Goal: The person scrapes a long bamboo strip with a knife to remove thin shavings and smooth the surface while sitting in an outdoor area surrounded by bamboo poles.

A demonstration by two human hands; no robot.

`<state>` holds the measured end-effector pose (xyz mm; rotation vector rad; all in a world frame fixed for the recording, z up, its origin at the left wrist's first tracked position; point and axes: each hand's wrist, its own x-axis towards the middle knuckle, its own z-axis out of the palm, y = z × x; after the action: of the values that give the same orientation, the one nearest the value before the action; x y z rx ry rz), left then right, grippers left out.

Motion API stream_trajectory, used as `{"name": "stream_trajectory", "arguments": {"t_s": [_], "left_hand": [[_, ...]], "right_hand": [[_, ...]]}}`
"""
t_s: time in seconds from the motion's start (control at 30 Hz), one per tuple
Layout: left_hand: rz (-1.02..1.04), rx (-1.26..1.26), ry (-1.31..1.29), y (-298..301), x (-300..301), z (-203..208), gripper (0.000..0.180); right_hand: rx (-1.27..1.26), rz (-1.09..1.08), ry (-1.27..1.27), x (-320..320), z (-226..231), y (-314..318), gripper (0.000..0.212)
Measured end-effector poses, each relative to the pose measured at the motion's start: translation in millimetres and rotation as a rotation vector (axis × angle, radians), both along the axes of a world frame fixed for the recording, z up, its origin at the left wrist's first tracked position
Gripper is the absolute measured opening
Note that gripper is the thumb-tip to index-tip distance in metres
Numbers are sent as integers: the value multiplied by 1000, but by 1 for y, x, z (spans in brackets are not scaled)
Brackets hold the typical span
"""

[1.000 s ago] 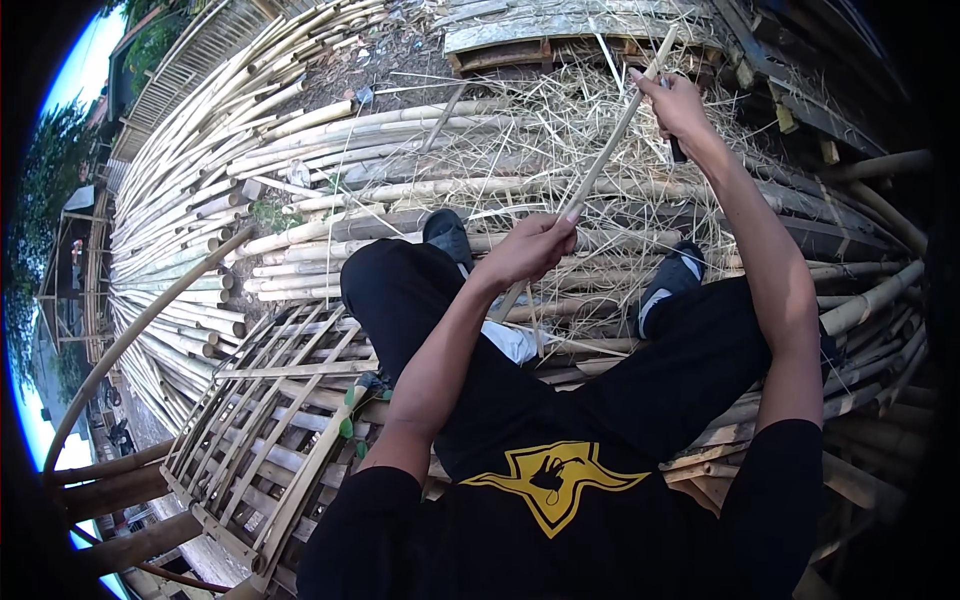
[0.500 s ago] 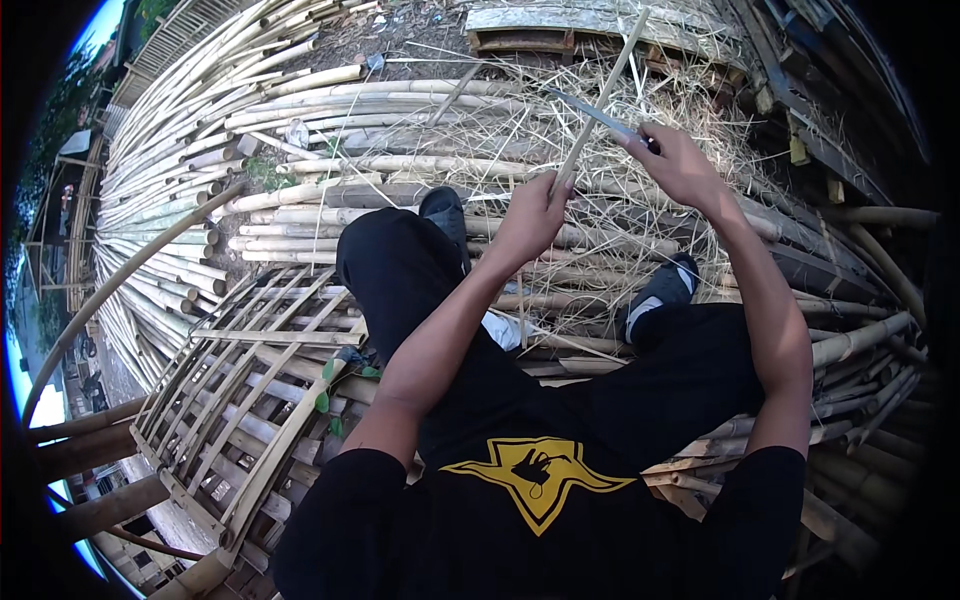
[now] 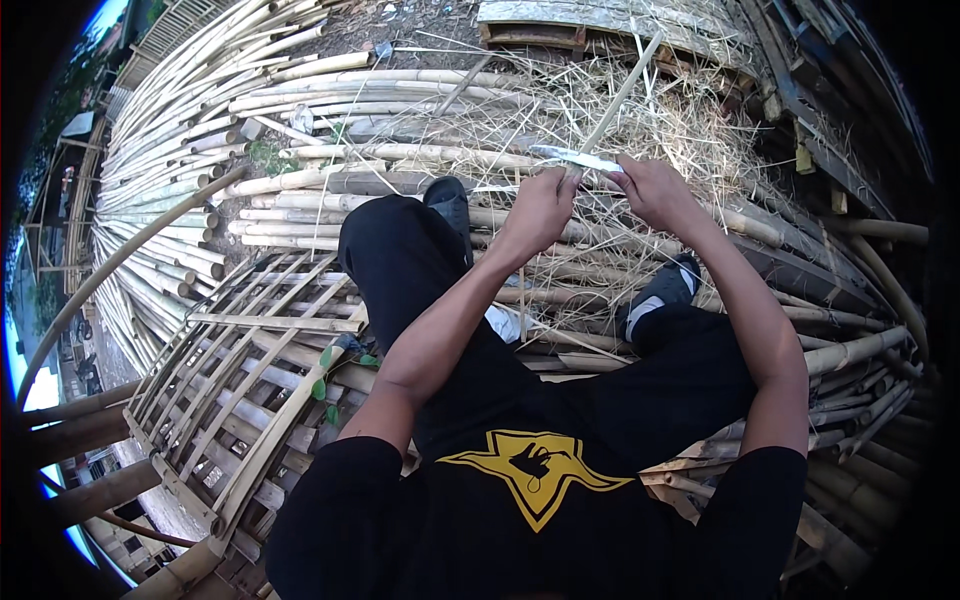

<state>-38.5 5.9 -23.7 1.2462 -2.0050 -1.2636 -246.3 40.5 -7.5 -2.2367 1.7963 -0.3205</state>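
Closed round the near end of a pale bamboo strip, my left hand keeps it slanting away to the upper right. My right hand grips a knife whose light blade points left. The blade lies across the strip's near end, close above my left fingers. Its handle is mostly hidden in my right fist. Thin pale shavings are heaped on the ground beyond and around both hands.
Bamboo poles lie side by side ahead and to the left. A woven bamboo lattice is at my left. A wooden pallet stands at the far side. More poles are stacked at my right. My shoes rest among the shavings.
The knife has come down along the strip toward my left hand, and its blade has turned nearly level. My right hand has moved nearer and slightly left. The left hand has barely shifted.
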Motion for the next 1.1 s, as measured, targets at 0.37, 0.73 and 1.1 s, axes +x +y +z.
{"name": "stream_trajectory", "arguments": {"t_s": [0.37,0.73,1.1], "left_hand": [[78,-85,21,-6,14,2,31],[5,-151,-154,10,3,14,26],[-16,-190,-63,3,14,7,28]], "right_hand": [[-76,-568,-171,-127,15,-7,45],[76,-119,-63,-14,13,-11,41],[-69,-877,-118,-203,7,-2,54]]}}
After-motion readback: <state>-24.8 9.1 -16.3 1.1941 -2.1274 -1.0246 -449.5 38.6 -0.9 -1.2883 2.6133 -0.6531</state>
